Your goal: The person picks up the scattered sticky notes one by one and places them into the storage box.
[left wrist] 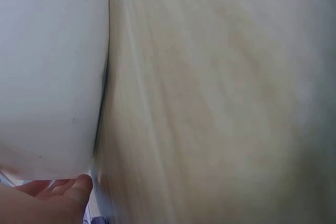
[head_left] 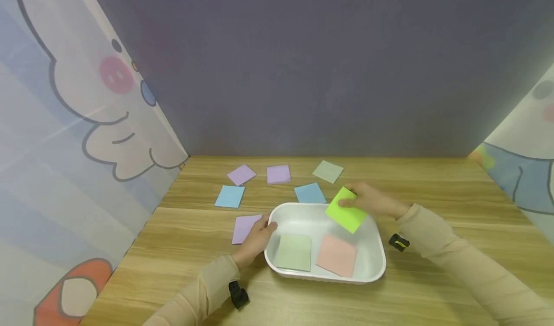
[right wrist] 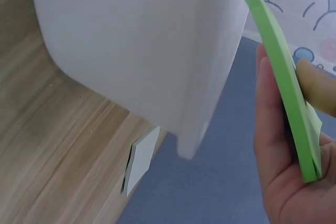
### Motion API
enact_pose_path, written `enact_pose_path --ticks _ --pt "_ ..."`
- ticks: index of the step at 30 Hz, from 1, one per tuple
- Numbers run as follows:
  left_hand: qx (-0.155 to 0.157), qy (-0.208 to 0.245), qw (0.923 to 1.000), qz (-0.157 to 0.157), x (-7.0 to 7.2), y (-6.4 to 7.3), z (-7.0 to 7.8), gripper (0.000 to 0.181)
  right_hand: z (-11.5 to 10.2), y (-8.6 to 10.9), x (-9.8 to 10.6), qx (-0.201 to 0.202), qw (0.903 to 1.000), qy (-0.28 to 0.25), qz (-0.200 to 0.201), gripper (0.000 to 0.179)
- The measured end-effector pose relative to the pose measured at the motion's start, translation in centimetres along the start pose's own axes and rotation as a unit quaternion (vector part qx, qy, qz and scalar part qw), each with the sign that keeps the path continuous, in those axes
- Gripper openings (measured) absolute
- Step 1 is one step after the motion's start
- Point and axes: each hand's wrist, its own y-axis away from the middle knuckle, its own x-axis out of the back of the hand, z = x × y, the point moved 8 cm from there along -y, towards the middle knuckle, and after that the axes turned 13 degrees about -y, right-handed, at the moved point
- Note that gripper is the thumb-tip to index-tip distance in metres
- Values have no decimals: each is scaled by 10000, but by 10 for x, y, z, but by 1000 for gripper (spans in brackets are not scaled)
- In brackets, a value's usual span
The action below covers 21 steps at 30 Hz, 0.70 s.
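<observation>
My right hand pinches a bright yellow-green sticky note pad between thumb and fingers, above the back right part of a white plastic tub. The right wrist view shows the green pad edge-on, the thumb on one face and the fingers behind the other. At the tub's left end my left hand grips the rim, thumb over the top. In the left wrist view its fingers show below the tub wall. Inside the tub lie a pale green pad and a pink pad, side by side.
Behind the tub are a blue pad and a pale green pad. Further left lie purple pads and a blue pad. Another purple pad sits beside my left hand. A grey panel borders the wooden table.
</observation>
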Motion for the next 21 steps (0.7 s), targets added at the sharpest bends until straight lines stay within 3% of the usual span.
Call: enact_pose_path --ticks 5,13,21 --pt "-25 41 10000 -40 1 0 2 46 -1 1 -6 98 9998 119 -104 19" --pt "-38 40 9999 -147 4 11 21 45 -3 4 -19 144 9992 153 -328 17" --pt "-26 65 9999 -129 1 1 2 48 -5 8 -34 205 9975 422 -530 13"
